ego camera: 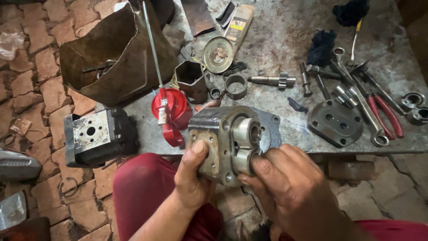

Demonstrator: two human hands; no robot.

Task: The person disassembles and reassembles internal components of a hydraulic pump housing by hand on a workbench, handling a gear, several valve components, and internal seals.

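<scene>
Far to the left of the grip, on the brick floor, sits a dark pump body (99, 136) with a bare metal face, and up-left of the hands a dented brown metal can (117, 53) leans at the edge of the grey metal table (285, 31). Just left of the held part stands a red oil can (170, 109) with a long thin spout rising away from it.

The left hand (192, 176) is clamped on the gear pump housing (223, 140) — thumb pressed flat on its flanged side face, the other fingers hidden behind. The housing is held over the person's red-clad lap, just in front of the table's near edge, its open bore turned to the right. The right hand (285, 183) closes on the metal bushing block (246, 143) seated in that bore, thumb and fingertips pressing its lower lobe.

Beyond the grip lie a steel ring (235, 85) and a geared shaft (273, 80). To the right, well apart, a round cover plate (335, 122) lies flat — beside it a long spanner (359, 100) and red-handled pliers (384, 111).
</scene>
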